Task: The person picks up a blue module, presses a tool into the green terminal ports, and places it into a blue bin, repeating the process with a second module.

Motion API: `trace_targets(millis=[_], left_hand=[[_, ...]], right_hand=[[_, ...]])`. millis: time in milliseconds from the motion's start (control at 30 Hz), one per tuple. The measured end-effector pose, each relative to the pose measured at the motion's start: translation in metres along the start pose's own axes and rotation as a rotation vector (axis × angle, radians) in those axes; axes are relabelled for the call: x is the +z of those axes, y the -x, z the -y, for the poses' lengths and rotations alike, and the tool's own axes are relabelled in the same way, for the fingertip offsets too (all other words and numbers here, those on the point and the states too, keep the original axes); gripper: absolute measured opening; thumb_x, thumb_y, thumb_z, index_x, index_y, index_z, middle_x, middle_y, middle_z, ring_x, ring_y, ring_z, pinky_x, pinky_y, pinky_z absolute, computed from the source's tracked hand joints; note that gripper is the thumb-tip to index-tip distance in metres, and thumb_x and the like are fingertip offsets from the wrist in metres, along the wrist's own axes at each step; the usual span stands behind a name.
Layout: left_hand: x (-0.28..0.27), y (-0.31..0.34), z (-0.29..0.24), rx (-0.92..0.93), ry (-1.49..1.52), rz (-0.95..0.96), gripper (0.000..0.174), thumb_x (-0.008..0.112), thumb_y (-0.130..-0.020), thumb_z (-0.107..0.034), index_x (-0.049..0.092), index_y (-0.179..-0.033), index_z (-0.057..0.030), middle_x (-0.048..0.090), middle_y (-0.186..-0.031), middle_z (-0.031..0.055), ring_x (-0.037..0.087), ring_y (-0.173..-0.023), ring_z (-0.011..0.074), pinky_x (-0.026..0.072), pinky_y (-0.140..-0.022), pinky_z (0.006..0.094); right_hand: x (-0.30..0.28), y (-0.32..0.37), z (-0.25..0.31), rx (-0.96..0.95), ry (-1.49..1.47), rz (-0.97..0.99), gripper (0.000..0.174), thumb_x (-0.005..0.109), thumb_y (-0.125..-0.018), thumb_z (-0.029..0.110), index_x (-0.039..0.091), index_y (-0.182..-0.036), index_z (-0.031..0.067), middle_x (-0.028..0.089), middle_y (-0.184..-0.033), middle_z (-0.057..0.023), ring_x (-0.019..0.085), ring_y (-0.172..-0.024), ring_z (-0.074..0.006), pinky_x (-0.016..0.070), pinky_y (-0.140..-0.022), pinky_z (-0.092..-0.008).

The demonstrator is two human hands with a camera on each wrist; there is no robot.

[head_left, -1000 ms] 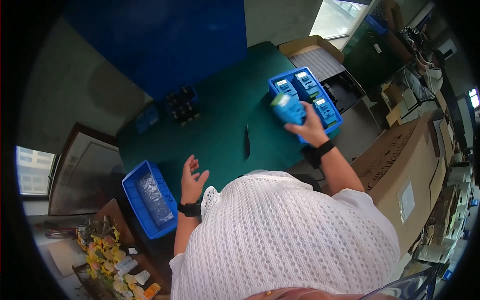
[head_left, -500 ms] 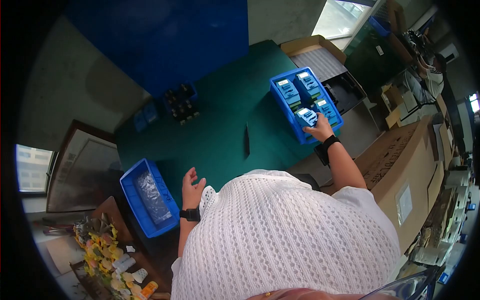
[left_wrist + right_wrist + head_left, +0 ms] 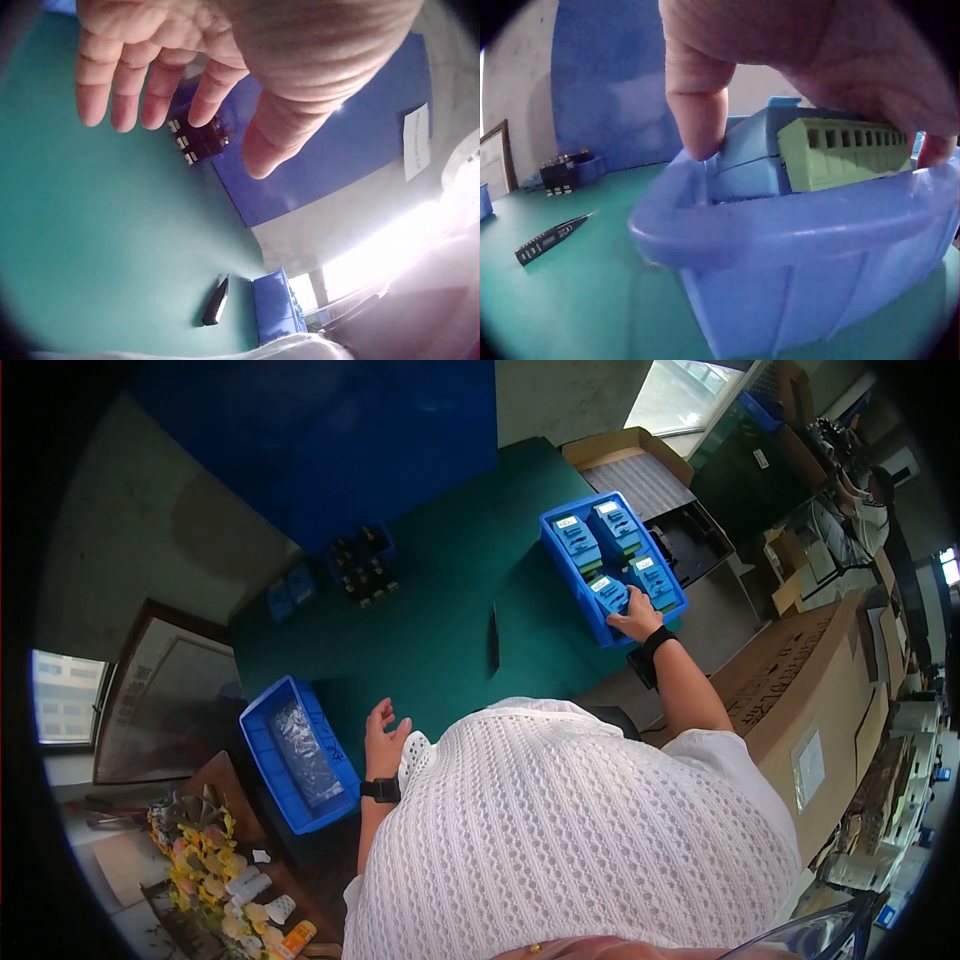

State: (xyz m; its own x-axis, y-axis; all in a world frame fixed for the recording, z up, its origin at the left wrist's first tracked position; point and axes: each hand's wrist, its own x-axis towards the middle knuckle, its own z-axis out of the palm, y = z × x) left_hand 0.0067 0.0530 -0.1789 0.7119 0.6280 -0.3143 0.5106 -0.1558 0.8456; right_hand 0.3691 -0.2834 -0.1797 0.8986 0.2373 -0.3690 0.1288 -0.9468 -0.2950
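Observation:
The right hand (image 3: 640, 616) grips a blue module (image 3: 608, 596) in the near-left corner of a blue bin (image 3: 592, 622). Three more labelled blue modules lie in that bin. In the right wrist view, thumb and fingers of the hand (image 3: 817, 52) straddle the module, whose green terminal strip (image 3: 840, 154) shows above the bin's rim (image 3: 802, 232). The left hand (image 3: 382, 740) hovers over the table's near edge, holding nothing; in the left wrist view the hand (image 3: 195, 60) has its fingers extended and apart.
A black pen-like tool (image 3: 495, 640) lies mid-table. Black parts (image 3: 365, 575) and blue modules (image 3: 291, 594) stand at the back left. A blue bin (image 3: 347, 800) with clear plastic bags is at the left. Beyond the right edge are cardboard boxes (image 3: 790, 680).
The right hand has moved a blue module from above the bin down into its near-left corner, where it sits lower and flatter. The left hand has lowered slightly.

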Motion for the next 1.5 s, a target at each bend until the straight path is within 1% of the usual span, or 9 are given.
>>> trace_targets(millis=[300,500,600,700,1000,1200,1300,1400,1500], left_hand=[[0.001,0.0,0.005,-0.009,-0.019,0.004,0.055,0.067,-0.078,-0.015,0.043,-0.126,-0.0058,0.045,-0.122,0.0152,0.05,-0.109,0.0246,0.0477,-0.084,0.0347],[0.001,0.001,0.008,-0.011,-0.028,-0.01,0.055,0.067,-0.078,-0.015,0.043,-0.126,-0.0051,0.045,-0.121,0.0154,0.051,-0.107,0.0246,0.0485,-0.083,0.0344],[0.002,0.0,0.008,-0.015,-0.011,-0.002,0.055,0.067,-0.077,-0.014,0.043,-0.126,-0.0049,0.045,-0.121,0.0153,0.051,-0.108,0.0242,0.0486,-0.082,0.0345],[0.004,-0.003,0.015,-0.025,0.003,0.003,0.055,0.067,-0.077,-0.014,0.043,-0.126,-0.0048,0.046,-0.121,0.0153,0.051,-0.107,0.024,0.0487,-0.082,0.034],[0.004,-0.002,0.021,-0.058,0.027,0.009,0.055,0.068,-0.076,-0.01,0.044,-0.125,-0.0034,0.05,-0.118,0.0168,0.054,-0.102,0.0227,0.0493,-0.081,0.0332],[0.005,-0.004,0.025,-0.038,-0.016,-0.001,0.055,0.068,-0.076,-0.011,0.043,-0.125,-0.002,0.053,-0.113,0.0166,0.055,-0.097,0.0212,0.0482,-0.081,0.0323],[0.005,-0.004,0.032,-0.053,0.041,-0.014,0.055,0.068,-0.076,-0.011,0.044,-0.124,-0.0016,0.054,-0.112,0.0162,0.056,-0.095,0.0209,0.0474,-0.082,0.0319],[0.005,-0.005,0.042,-0.084,0.075,-0.01,0.054,0.068,-0.077,-0.011,0.044,-0.124,-0.0012,0.054,-0.111,0.0158,0.056,-0.094,0.0201,0.0473,-0.081,0.0315],[0.006,-0.004,0.038,-0.096,0.056,-0.013,0.053,0.067,-0.077,-0.011,0.044,-0.124,-0.0008,0.055,-0.111,0.0154,0.056,-0.093,0.019,0.0474,-0.081,0.031]], right_hand=[[0.002,0.002,-0.005,-0.076,-0.013,0.011,0.084,0.067,-0.067,0.034,0.027,-0.135,0.0043,0.043,-0.128,-0.0195,0.043,-0.119,-0.0301,0.0329,-0.097,-0.0457],[0.0,-0.01,-0.02,-0.136,-0.268,0.061,0.073,0.065,-0.072,0.031,0.035,-0.129,-0.0027,0.05,-0.121,-0.0245,0.049,-0.113,-0.0341,0.0378,-0.095,-0.0368],[0.012,-0.025,-0.022,-0.147,-0.289,-0.088,0.069,0.064,-0.076,0.032,0.037,-0.128,-0.0042,0.051,-0.119,-0.0265,0.049,-0.112,-0.0358,0.0393,-0.094,-0.0362],[0.02,-0.033,-0.019,-0.167,-0.343,-0.139,0.07,0.061,-0.08,0.039,0.036,-0.13,-0.0038,0.05,-0.121,-0.0269,0.049,-0.112,-0.0359,0.0394,-0.094,-0.0378],[0.014,-0.038,-0.015,-0.154,-0.416,-0.001,0.073,0.052,-0.083,0.053,0.042,-0.125,-0.0046,0.054,-0.116,-0.0261,0.051,-0.111,-0.0348,0.0398,-0.092,-0.037],[0.025,-0.068,-0.034,-0.07,-0.657,0.145,0.079,0.039,-0.084,0.063,0.045,-0.125,-0.0051,0.048,-0.126,-0.0238,0.043,-0.12,-0.0316,0.0304,-0.1,-0.0344],[0.021,-0.073,-0.033,0.0,-0.884,0.312,0.075,0.042,-0.086,0.058,0.035,-0.135,0.0013,0.035,-0.139,-0.0159,0.033,-0.127,-0.0277,0.0225,-0.105,-0.0368],[0.006,-0.059,-0.019,0.158,-0.912,0.381,0.078,0.044,-0.084,0.059,0.03,-0.138,0.0036,0.028,-0.143,-0.0154,0.027,-0.131,-0.0284,0.0183,-0.107,-0.0381],[-0.019,-0.032,0.004,0.18,-0.878,0.382,0.082,0.045,-0.083,0.061,0.026,-0.14,0.005,0.021,-0.146,-0.0143,0.02,-0.134,-0.0286,0.0158,-0.107,-0.0398]])
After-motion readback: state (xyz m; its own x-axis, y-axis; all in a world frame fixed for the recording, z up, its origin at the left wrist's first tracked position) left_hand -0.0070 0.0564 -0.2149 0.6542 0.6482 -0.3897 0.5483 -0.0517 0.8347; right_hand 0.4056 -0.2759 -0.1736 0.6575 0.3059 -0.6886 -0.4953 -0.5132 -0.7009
